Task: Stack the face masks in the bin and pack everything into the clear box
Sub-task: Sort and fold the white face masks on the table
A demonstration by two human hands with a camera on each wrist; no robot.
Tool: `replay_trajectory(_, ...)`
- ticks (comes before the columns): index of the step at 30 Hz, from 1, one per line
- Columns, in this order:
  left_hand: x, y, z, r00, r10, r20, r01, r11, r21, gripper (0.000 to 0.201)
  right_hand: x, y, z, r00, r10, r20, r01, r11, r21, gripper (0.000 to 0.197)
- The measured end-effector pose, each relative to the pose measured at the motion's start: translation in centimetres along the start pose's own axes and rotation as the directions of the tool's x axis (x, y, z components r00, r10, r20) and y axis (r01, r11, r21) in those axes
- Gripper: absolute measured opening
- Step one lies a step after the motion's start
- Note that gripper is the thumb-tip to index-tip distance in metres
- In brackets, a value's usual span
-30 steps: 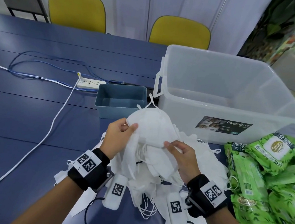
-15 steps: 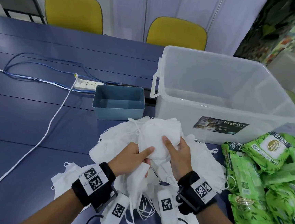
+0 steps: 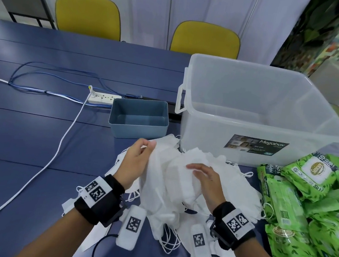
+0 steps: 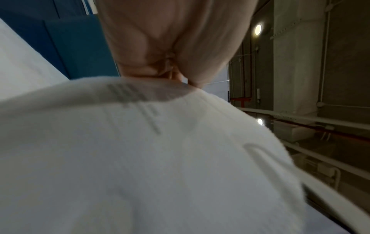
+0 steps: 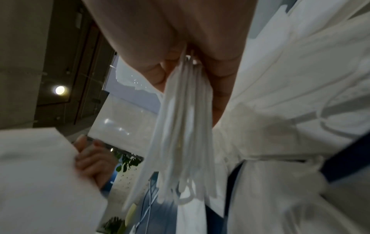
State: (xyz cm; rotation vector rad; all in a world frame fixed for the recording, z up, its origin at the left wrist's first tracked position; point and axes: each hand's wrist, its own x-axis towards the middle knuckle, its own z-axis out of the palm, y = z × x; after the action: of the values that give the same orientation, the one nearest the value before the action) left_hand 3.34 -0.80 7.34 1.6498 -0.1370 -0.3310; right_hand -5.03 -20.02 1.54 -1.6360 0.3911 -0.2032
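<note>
Face masks (image 3: 173, 169) pinched by left hand (image 3: 135, 162), right hand (image 3: 207, 183), grip half hidden

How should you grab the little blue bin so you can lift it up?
Probably by its rim. The blue bin stands upright with its open top facing up, and nothing shows inside it. Come from above and pinch a short end wall, thumb outside and fingers inside. Its left end looks easiest to reach: the clear box stands close on its right, and the face masks crowd its front.

Two yellow chairs (image 3: 88, 15) behind blue table (image 3: 30, 136).
</note>
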Motion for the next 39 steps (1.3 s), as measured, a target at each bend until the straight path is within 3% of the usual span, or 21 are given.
replay_trajectory(3, 0.7, 0.2, 0.1, 0.99, 0.067, -0.121, -0.071, 0.997, -0.026, 0.022, -1.0, 0.1, 0.8, 0.994, 0.052, 0.101, -0.047, 0.998, -0.052, 0.044)
replay_trajectory(4, 0.9, 0.3, 0.2, 0.984, 0.084, -0.155, -0.088, 0.996, -0.016, 0.02, -1.4, 0.1, 1.1, 0.989, 0.069, 0.134, -0.065, 0.997, -0.031, 0.041)
replay_trajectory(6, 1.1, 0.4, 0.6, 0.973, 0.106, -0.206, -0.11, 0.994, -0.006, 0.018, -2.2, 0.1, 1.8, 0.974, 0.11, 0.201, -0.123, 0.991, 0.055, 0.014)
replay_trajectory(7, 1.1, 0.4, 0.8, 0.967, 0.116, -0.227, -0.12, 0.993, -0.002, 0.019, -2.5, 0.2, 2.0, 0.966, 0.123, 0.229, -0.144, 0.987, 0.077, 0.015)
replay_trajectory(12, 1.3, -0.3, 1.5, 0.945, 0.055, -0.323, -0.07, 0.997, -0.034, 0.019, -3.1, 0.8, 2.5, 0.917, 0.131, 0.376, -0.185, 0.976, 0.113, 0.048)
replay_trajectory(16, 1.4, -0.4, 1.5, 0.938, -0.023, -0.347, -0.017, 0.994, -0.111, 0.029, -3.3, 0.1, 2.3, 0.939, 0.097, 0.329, -0.143, 0.982, 0.12, 0.047)
replay_trajectory(20, 0.9, -0.2, 1.4, 0.981, -0.051, -0.187, 0.009, 0.976, -0.218, 0.027, -2.8, -0.1, 2.5, 0.99, 0.087, 0.111, -0.089, 0.996, 0.009, 0.015)
replay_trajectory(24, -0.1, 0.4, 1.3, 0.998, -0.064, 0.013, 0.065, 0.959, -0.276, 0.029, -1.8, -0.4, 1.8, 0.996, 0.086, -0.002, -0.085, 0.995, 0.048, 0.011)
replay_trajectory(28, -0.7, 0.3, 0.9, 0.989, -0.111, 0.101, 0.131, 0.965, -0.225, 0.032, -0.9, -0.8, 0.9, 0.995, 0.047, -0.083, -0.048, 0.999, -0.021, 0.011)
replay_trajectory(31, -0.9, 0.4, 0.6, 0.969, -0.207, 0.137, 0.235, 0.943, -0.236, 0.037, -0.5, -1.3, 0.7, 0.987, -0.003, -0.162, 0.001, 1.0, -0.016, 0.023)
replay_trajectory(35, -1.4, 0.4, -0.2, 0.904, -0.252, 0.344, 0.332, 0.922, -0.2, 0.024, -0.3, -1.7, 0.2, 0.981, -0.029, -0.191, 0.061, 0.984, 0.165, 0.032)
replay_trajectory(39, -1.8, 0.1, -0.9, 0.85, -0.202, 0.486, 0.354, 0.903, -0.244, 0.047, -0.7, -2.0, 0.4, 0.96, -0.111, -0.256, 0.129, 0.99, 0.053, 0.047)
